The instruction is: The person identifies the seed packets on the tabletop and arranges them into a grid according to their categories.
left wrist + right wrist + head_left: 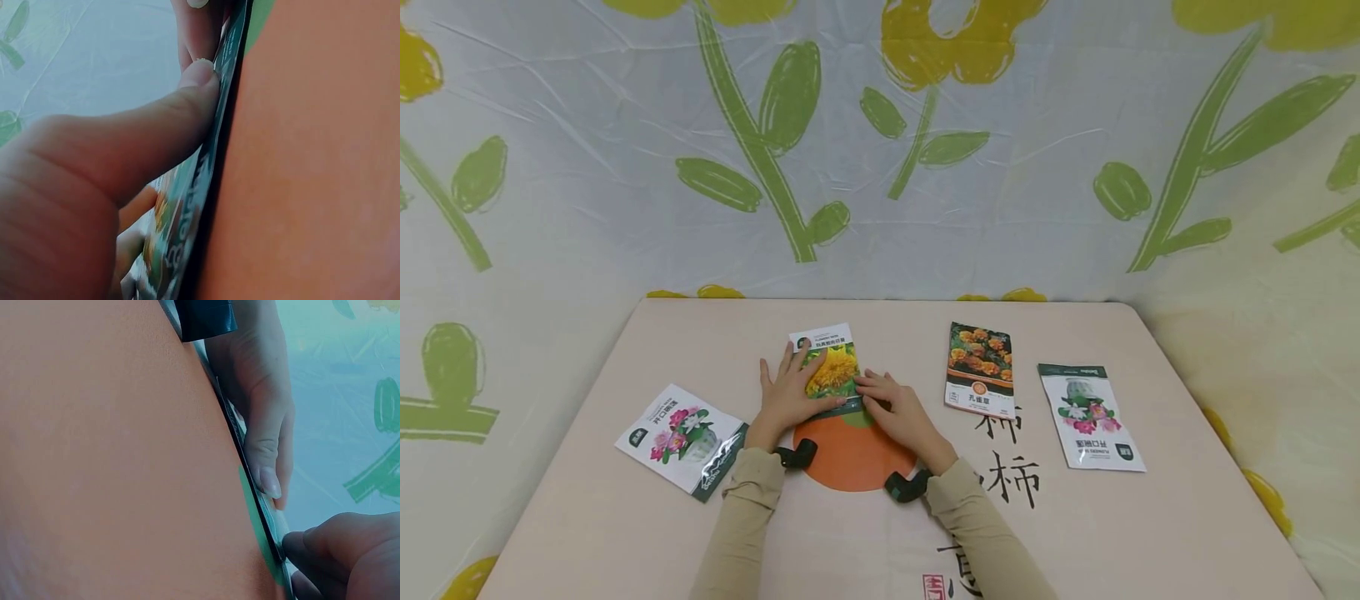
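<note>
A seed packet with a yellow sunflower picture (829,367) lies at the middle of the table, partly over an orange printed circle (850,454). My left hand (790,387) lies flat on the packet's left half with its fingers straight. Its thumb (144,131) presses along the lower edge of the packet (178,234). My right hand (882,398) has curled fingers (331,550) and pinches the lower right edge of the packet (239,434). The left hand (265,419) shows beside that edge in the right wrist view.
A marigold seed packet (979,369) and a white flower packet (1090,415) lie to the right. Another white flower packet (681,437) lies to the left. The pale cloth over the table (1150,533) has black printed characters. A floral sheet (880,150) hangs behind.
</note>
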`<state>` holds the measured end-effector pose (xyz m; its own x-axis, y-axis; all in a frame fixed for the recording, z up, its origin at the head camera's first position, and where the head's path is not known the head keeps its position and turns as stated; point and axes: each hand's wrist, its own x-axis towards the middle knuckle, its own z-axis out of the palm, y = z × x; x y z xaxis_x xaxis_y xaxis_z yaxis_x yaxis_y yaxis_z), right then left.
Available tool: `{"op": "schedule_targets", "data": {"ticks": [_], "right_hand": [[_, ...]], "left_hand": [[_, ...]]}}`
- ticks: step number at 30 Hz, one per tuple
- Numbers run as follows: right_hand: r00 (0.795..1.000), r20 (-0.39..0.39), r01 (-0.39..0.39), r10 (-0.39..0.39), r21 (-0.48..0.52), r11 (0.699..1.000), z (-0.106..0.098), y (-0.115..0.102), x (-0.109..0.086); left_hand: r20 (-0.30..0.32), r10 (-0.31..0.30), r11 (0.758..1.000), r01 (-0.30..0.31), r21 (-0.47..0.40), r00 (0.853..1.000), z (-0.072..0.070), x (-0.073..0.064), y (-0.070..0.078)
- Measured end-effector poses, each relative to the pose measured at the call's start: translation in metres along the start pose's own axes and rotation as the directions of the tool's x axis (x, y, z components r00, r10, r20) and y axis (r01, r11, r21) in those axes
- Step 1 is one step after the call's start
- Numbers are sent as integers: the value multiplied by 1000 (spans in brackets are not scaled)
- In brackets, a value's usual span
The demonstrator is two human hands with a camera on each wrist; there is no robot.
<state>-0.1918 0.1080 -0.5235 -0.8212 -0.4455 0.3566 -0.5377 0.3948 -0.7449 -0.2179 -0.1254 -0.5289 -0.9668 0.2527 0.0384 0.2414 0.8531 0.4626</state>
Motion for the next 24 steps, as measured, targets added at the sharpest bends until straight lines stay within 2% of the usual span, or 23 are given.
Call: {"op": "schedule_targets", "data": {"ticks": [12,18,24], "right_hand": [[1000,13,3,-2,-18,1000,0,0,0],[1000,18,12,-12,-23,1000,0,0,0],[995,104,3,7,-96,995,-1,-2,-2]], "left_hand": [[34,56,998,-56,-7,998,-2,0,-1],[29,82,997,-82,-1,996,-3,-1,-1],[43,62,998,-62,0,997,-3,-3,0]]}}
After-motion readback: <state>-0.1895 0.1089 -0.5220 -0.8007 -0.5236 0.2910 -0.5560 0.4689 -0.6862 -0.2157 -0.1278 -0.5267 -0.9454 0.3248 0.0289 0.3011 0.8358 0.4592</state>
